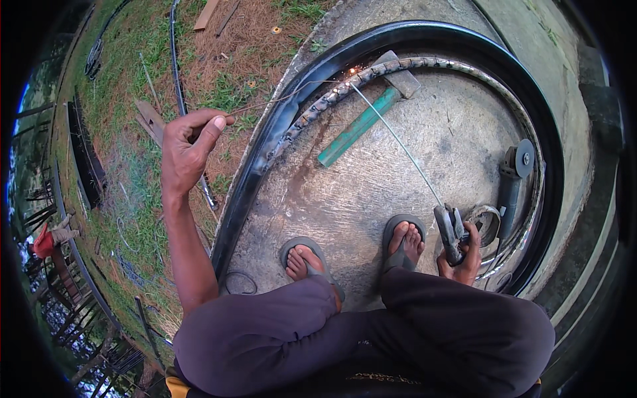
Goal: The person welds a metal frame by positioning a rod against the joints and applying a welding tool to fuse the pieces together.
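My left hand pinches a thin rusty metal wire between thumb and forefinger. The wire stretches right to a curved metal bar dotted with weld marks. In my right hand is a welding electrode holder, gripped low near my right foot. A long pale welding electrode slants up from it, its tip at the bar beside the wire's end. Small orange sparks glow just there. Beneath the bar lies a hammer with a green handle, its metal head partly hidden by the bar.
A black bent metal channel curves around the bar on the concrete slab. To the right lie an angle grinder and a metal ring. Grass borders the left; a person in red is far off there.
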A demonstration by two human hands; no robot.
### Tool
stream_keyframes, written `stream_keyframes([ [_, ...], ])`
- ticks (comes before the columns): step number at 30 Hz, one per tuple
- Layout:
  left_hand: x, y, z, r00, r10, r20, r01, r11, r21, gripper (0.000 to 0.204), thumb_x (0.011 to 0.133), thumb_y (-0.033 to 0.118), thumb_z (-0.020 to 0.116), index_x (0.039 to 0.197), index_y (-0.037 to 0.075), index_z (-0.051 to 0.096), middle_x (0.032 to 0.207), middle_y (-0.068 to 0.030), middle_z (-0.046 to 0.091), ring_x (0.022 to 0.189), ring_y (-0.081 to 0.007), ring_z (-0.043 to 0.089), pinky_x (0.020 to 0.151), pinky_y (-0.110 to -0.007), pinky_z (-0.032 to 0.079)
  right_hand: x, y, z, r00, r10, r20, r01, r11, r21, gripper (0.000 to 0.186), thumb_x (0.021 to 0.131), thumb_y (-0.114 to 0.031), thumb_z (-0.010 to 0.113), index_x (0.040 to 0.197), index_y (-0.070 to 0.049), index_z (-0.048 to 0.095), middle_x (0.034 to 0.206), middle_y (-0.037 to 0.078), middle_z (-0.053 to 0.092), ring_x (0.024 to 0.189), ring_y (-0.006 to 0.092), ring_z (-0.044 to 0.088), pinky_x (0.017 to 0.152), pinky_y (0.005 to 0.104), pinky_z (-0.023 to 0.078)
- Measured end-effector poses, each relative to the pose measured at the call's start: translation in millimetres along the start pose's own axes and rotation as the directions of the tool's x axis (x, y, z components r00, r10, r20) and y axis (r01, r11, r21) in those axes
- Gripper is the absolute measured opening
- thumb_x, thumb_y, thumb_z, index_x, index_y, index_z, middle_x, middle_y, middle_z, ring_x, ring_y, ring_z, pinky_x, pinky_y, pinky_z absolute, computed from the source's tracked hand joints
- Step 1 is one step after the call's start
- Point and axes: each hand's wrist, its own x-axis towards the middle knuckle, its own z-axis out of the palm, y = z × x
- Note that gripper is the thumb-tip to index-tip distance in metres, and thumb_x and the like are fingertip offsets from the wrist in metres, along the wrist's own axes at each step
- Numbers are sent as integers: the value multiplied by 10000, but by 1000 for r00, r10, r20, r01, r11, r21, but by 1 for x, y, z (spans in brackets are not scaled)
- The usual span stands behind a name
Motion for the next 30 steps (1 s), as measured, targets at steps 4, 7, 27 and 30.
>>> stream_keyframes([
  [4, 0, 0, 1, 1000, 6, 3, -6, 1000, 14, 230, 894, 228, 616, 898, 10, 689, 567, 90, 423, 506, -6, 315, 465, -219, 192, -1, 2, -1, 997, 61, 54, -62, 998, 4, 717, 645, 56, 591, 1313, -79, 368, 871, 180, 621, 779, 298, 656, 718, 337, 492],
  [7, 0, -1, 1, 1000, 3, 0, -3, 999, 33, 228, 895, 223, 613, 900, 8, 689, 579, 85, 438, 517, -10, 323, 472, -220, 203, -1, 1, -1, 992, 92, 81, -91, 996, -14, 725, 652, 52, 600, 1320, -89, 355, 890, 190, 628, 804, 325, 664, 720, 353, 498],
  [27, -1, 1, 4, 1000, 4, -8, -4, 1000, -5, 206, 890, 191, 616, 898, 0, 693, 608, 72, 484, 528, -12, 335, 473, -220, 218, 1, 0, 1, 999, 37, 28, -38, 999, 13, 697, 661, 44, 598, 1310, -77, 375, 875, 190, 627, 768, 307, 654, 716, 343, 493],
  [30, 0, 4, 3, 1000, -23, 2, 23, 1000, 2, 198, 884, 172, 619, 885, -11, 695, 636, 53, 523, 542, -17, 361, 477, -223, 248, 1, -2, -1, 995, 83, 58, -84, 996, 22, 700, 666, 42, 601, 1314, -85, 366, 873, 194, 633, 779, 322, 660, 714, 350, 494],
])
